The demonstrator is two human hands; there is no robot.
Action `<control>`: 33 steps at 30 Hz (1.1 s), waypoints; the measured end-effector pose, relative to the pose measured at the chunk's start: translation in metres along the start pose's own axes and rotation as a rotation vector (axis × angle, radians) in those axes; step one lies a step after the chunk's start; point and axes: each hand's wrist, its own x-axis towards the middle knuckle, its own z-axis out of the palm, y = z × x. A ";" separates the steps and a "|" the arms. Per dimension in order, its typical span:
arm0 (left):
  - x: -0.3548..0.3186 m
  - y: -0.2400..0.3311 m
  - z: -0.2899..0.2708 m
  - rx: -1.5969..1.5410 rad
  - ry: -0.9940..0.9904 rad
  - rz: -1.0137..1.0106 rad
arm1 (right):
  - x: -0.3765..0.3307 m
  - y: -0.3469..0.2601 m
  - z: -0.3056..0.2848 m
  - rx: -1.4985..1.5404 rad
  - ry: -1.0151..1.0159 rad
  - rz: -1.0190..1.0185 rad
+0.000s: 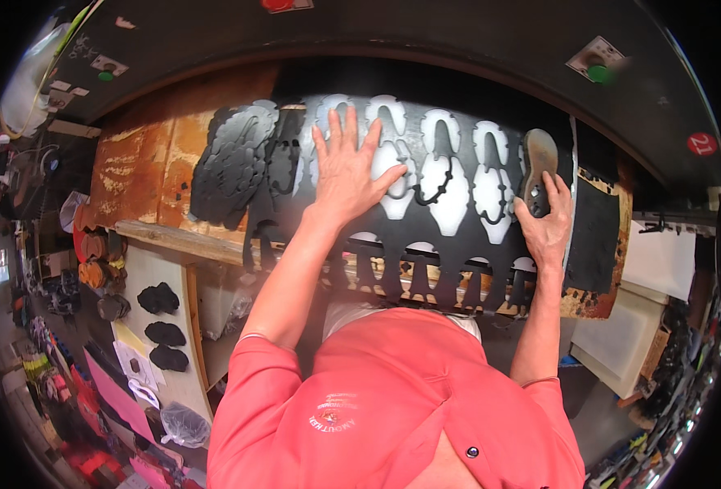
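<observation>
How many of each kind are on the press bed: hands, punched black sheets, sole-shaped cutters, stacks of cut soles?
hands: 2, left hand and right hand
punched black sheet: 1
sole-shaped cutter: 1
stack of black cut soles: 1
Total: 5

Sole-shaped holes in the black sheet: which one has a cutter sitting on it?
The far-right hole in the upper row: the brown cutter stands over it, gripped by the right hand. The other upper-row holes show white.

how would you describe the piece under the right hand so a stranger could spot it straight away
Start at the big black sheet punched with sole-shaped holes on the wooden bench. At its right end, the right hand touches a sole-shaped die. It alone is a solid brownish piece; its neighbours are pale cut-out holes.
</observation>
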 end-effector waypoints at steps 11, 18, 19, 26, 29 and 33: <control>-0.058 0.060 -0.002 -0.124 -0.024 0.018 | -0.046 0.029 -0.073 0.467 -0.086 0.413; -0.067 0.072 -0.023 -0.246 -0.037 0.031 | -0.005 0.002 -0.048 0.271 -0.031 0.151; -0.066 0.062 -0.030 -0.294 -0.038 0.041 | -0.001 -0.002 -0.035 0.264 -0.033 0.098; -0.059 -0.108 -0.059 0.266 0.145 -0.162 | -0.004 -0.006 0.003 -0.003 -0.011 -0.062; -0.061 -0.150 -0.047 0.374 0.055 -0.184 | -0.004 -0.004 0.001 -0.002 -0.036 -0.061; -0.054 -0.170 -0.048 0.484 0.105 -0.323 | -0.003 -0.005 0.001 0.010 -0.030 -0.075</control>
